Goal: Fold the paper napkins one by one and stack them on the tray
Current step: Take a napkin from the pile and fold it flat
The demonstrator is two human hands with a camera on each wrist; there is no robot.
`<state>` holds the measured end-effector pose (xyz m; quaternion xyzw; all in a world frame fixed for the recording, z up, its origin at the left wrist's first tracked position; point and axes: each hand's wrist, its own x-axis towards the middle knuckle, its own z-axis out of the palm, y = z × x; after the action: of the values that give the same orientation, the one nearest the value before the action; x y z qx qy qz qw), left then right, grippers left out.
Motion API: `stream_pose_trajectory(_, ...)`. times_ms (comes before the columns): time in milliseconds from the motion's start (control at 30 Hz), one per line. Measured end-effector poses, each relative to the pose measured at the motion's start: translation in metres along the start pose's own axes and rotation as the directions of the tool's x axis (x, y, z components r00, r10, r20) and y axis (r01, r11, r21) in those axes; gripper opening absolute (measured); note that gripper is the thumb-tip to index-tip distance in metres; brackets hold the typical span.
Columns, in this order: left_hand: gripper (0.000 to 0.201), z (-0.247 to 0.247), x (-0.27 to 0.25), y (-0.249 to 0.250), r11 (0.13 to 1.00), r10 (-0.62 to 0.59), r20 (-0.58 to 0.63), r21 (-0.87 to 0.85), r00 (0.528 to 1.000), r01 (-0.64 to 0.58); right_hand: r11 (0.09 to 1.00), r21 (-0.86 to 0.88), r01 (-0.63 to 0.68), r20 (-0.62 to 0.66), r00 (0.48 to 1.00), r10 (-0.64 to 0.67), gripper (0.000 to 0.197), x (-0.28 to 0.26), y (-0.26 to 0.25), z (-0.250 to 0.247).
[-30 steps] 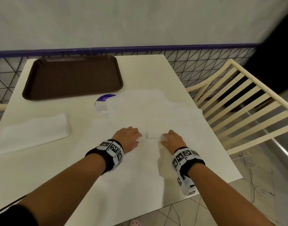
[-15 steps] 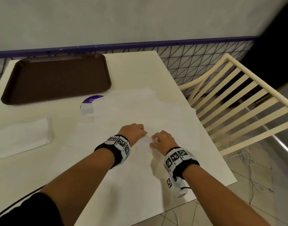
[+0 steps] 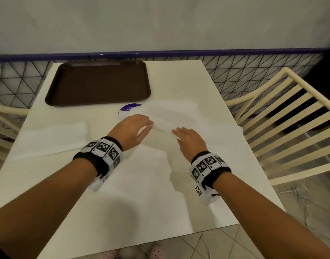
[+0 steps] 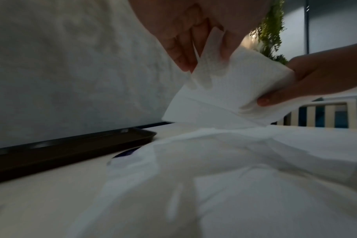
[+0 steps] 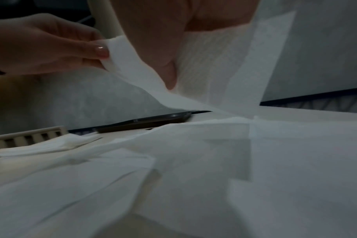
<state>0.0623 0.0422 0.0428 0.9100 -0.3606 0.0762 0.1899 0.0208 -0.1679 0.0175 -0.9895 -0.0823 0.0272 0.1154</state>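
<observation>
Head view, white napkin (image 3: pixel 163 126), seemingly half-folded

Cafeteria: brown serving tray (image 3: pixel 97 83), slatted chairs (image 3: pixel 284 124).

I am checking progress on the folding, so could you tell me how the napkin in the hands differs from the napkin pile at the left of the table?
The held napkin is lifted off the table, pinched by the left hand and right hand; the napkin pile lies flat, untouched. The held napkin is a single sheet caught mid-fold, while the napkin pile is several sheets. Both are white paper, and neither is on the brown tray.
</observation>
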Motion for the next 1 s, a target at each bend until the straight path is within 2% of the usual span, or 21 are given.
stream_pose_trajectory(100, 0.043, -0.012, -0.057, -0.014, 0.995, -0.100, 0.008, 0.004, 0.995, 0.100, 0.993, 0.045, 0.109, 0.128, 0.985, -0.114, 0.048, 0.004, -0.037, 0.011)
stream_pose_trajectory(167, 0.054, -0.017, -0.097, -0.021, 0.968, -0.249, 0.061, -0.017, 0.967, 0.250, 0.984, 0.099, 0.151, 0.248, 0.954, -0.171, 0.046, 0.004, -0.062, 0.025)
stream_pose_trajectory(233, 0.063, -0.022, -0.134, -0.026, 0.905, -0.417, 0.140, -0.020, 0.898, 0.424, 0.971, 0.155, 0.180, 0.343, 0.912, -0.224, 0.042, 0.000, -0.083, 0.041)
stream_pose_trajectory(267, 0.058, -0.024, -0.150, -0.027, 0.867, -0.491, 0.170, -0.008, 0.855, 0.499, 0.966, 0.184, 0.182, 0.389, 0.889, -0.242, 0.039, -0.002, -0.091, 0.046)
stream_pose_trajectory(333, 0.034, -0.027, -0.179, -0.031, 0.779, -0.612, 0.211, -0.004, 0.762, 0.626, 0.955, 0.218, 0.200, 0.443, 0.852, -0.279, 0.034, -0.007, -0.105, 0.056)
stream_pose_trajectory(433, 0.008, -0.030, -0.212, -0.033, 0.679, -0.704, 0.250, -0.041, 0.665, 0.733, 0.946, 0.235, 0.221, 0.464, 0.830, -0.310, 0.028, -0.009, -0.120, 0.061)
stream_pose_trajectory(533, 0.008, -0.031, -0.225, -0.038, 0.624, -0.737, 0.296, -0.047, 0.608, 0.780, 0.954, 0.210, 0.216, 0.491, 0.820, -0.294, 0.028, -0.005, -0.128, 0.058)
stream_pose_trajectory(600, 0.015, -0.032, -0.225, -0.045, 0.573, -0.762, 0.322, -0.072, 0.562, 0.817, 0.956, 0.244, 0.160, 0.491, 0.830, -0.264, 0.028, 0.002, -0.129, 0.057)
stream_pose_trajectory(700, 0.021, -0.034, -0.217, -0.056, 0.480, -0.794, 0.337, -0.161, 0.505, 0.862, 0.962, 0.274, -0.012, 0.526, 0.839, -0.140, 0.034, 0.015, -0.128, 0.053)
stream_pose_trajectory(800, 0.044, -0.035, -0.202, -0.068, 0.367, -0.818, 0.380, -0.234, 0.432, 0.900, 0.945, 0.292, -0.149, 0.579, 0.813, -0.051, 0.038, 0.030, -0.128, 0.051)
stream_pose_trajectory(867, 0.056, -0.035, -0.192, -0.078, 0.248, -0.822, 0.435, -0.310, 0.369, 0.918, 0.910, 0.332, -0.249, 0.614, 0.789, -0.008, 0.038, 0.039, -0.128, 0.053)
stream_pose_trajectory(933, 0.043, -0.035, -0.183, -0.087, 0.221, -0.796, 0.479, -0.338, 0.369, 0.915, 0.880, 0.351, -0.320, 0.632, 0.774, 0.030, 0.037, 0.045, -0.127, 0.055)
stream_pose_trajectory(1000, 0.032, -0.035, -0.178, -0.097, 0.260, -0.779, 0.503, -0.286, 0.375, 0.922, 0.853, 0.361, -0.376, 0.635, 0.769, 0.070, 0.035, 0.051, -0.125, 0.058)
